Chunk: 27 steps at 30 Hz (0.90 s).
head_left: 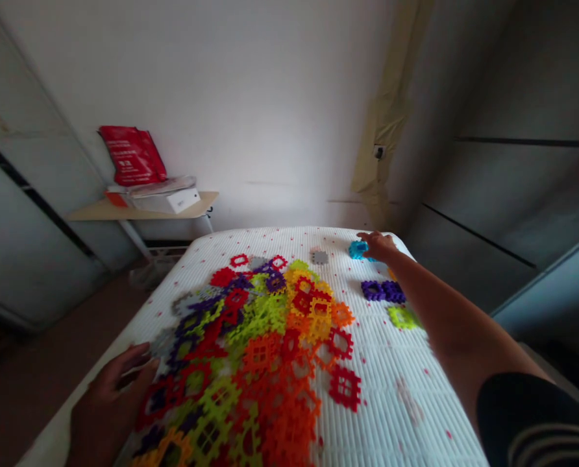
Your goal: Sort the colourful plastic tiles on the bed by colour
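At the far right of the bed-like surface, my right hand (pixel 381 246) has its fingers around a blue notched plastic tile (pixel 357 250). More blue shows beneath the hand, and part of the grip is hidden. My left hand (pixel 109 399) is at the near left edge of a big pile of interlocking tiles, thumb and forefinger apart. Its fingertips are close to a grey tile (pixel 163 342); whether they touch it is unclear. The pile mixes red, orange, yellow, purple, grey and lime-green tiles (pixel 265 318).
Purple tiles (pixel 381 291) and a lime-green tile (pixel 402 317) lie near my right forearm. A lone grey tile (pixel 319 257) sits behind the pile. Beyond the white quilted cover (pixel 387 363), a small table (pixel 99 210) at left bears a white box (pixel 167 200) and red bag (pixel 131 155).
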Available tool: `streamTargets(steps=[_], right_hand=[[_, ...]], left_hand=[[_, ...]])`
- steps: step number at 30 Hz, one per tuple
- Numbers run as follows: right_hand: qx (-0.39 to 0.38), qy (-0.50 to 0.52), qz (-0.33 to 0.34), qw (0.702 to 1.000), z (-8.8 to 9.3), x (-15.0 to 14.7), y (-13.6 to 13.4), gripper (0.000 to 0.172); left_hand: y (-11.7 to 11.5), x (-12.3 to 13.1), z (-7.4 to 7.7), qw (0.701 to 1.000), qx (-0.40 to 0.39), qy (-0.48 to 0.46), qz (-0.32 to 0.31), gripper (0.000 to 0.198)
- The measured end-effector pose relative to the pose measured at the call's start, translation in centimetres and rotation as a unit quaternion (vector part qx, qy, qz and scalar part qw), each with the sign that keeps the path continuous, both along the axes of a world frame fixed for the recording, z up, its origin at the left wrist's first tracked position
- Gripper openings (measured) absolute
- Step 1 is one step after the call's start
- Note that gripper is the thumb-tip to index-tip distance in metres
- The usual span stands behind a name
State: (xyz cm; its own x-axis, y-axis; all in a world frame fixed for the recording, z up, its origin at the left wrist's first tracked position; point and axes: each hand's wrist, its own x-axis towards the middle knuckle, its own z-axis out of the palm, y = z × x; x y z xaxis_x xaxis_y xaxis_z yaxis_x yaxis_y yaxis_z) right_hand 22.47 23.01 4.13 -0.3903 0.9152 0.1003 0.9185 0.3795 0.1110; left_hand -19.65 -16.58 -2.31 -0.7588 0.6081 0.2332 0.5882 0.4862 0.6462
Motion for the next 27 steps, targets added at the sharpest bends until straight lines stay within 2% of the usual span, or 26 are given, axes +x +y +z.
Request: streamTargets(steps=[3,6,9,11,13,15,19,23,27], right_hand=[[0.031,0.004,0.022,0.999,0.3,-0.1,-0.5,0.068],[0.095,0.035,0.087,0.991,0.3,-0.3,-2.6,0.064],[0.119,0.114,0.185,0.969,-0.6,-0.7,-7.0,0.054],[0.092,0.187,0.25,0.946,-1.9,-0.8,-11.0,0.045],[0.05,0.256,0.299,0.918,-3.3,-0.6,-15.3,0.038],[0.025,0.283,0.336,0.898,-4.6,0.0,-19.3,0.031],[0.0,0.308,0.326,0.894,-6.0,1.6,-25.4,0.03],[-0.009,0.331,0.328,0.885,-5.5,1.1,-29.5,0.03],[-0.063,0.309,0.436,0.843,-3.8,-2.9,-33.0,0.029]], left_hand=[[0.0,1.0,0.6,0.998,-0.01,-0.056,0.008,0.041],[-0.3,1.2,0.3,0.999,0.009,-0.043,-0.004,0.043],[-1.2,1.3,-0.1,0.999,0.012,-0.032,-0.012,0.041],[-2.1,1.5,-0.3,0.998,0.018,-0.048,-0.029,0.041],[-3.3,1.9,-0.4,0.995,0.027,-0.065,-0.066,0.04],[-4.9,2.4,-0.5,0.988,0.025,-0.065,-0.135,0.04],[-8.5,3.6,-0.7,0.962,0.024,-0.033,-0.271,0.053],[-11.0,5.1,-0.5,0.942,0.014,0.011,-0.334,0.073],[-11.4,6.3,-0.5,0.916,-0.064,0.115,-0.378,0.091]])
